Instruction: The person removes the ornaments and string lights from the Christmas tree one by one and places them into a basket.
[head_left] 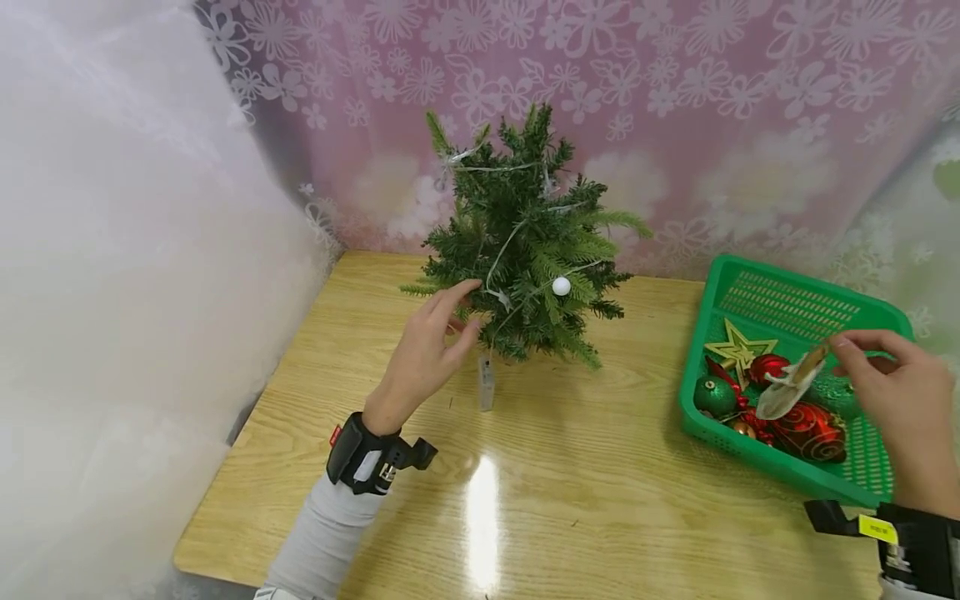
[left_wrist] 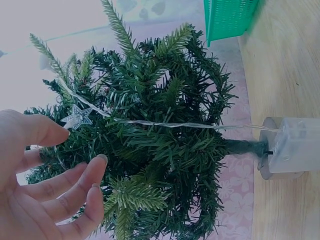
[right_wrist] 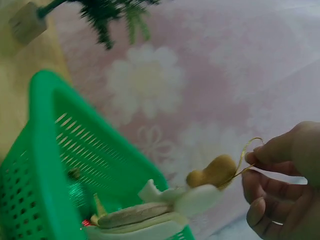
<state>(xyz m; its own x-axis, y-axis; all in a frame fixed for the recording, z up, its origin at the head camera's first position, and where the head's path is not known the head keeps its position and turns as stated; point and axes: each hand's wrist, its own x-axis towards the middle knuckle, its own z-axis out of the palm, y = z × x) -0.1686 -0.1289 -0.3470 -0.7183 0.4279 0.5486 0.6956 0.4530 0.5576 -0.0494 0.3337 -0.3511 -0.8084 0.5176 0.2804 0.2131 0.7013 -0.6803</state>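
L hand (head_left: 427, 354) at the tree's left side, fingers parted & loosely bent, holding nothing; contact w/ needles unclear. R hand (head_left: 907, 404) pinches a gold cord loop (right_wrist: 244, 149) btwn thumb & index; from it a tan-and-white ornament (head_left: 783, 398) slants down over the basket. Can't tell if its low end touches the stuff below.

Bkgd: pink floral curtain (head_left: 360, 158). In front, wood-grain table (head_left: 600, 483), w/ a small artificial Xmas tree (head_left: 491, 212) upright nr its back edge, approx. mid-view. Green plastic basket (head_left: 795, 292), slotted walls, sits to the right, well apart from tree. In it: dk red swirl-pattern ornament (head_left: 806, 433), gold star (head_left: 738, 346) nr the back L corner, green ball (head_left: 715, 396) by the L wall, red ball (head_left: 767, 367) beside the star.

Clear plastic box (head_left: 486, 387) stands at the tree's foot; thin clear wire (left_wrist: 160, 124) runs from it up thru the branches. White ball (head_left: 561, 287) on tree's R front. Smallest: clear star light (left_wrist: 82, 119), right by L thumb tip.
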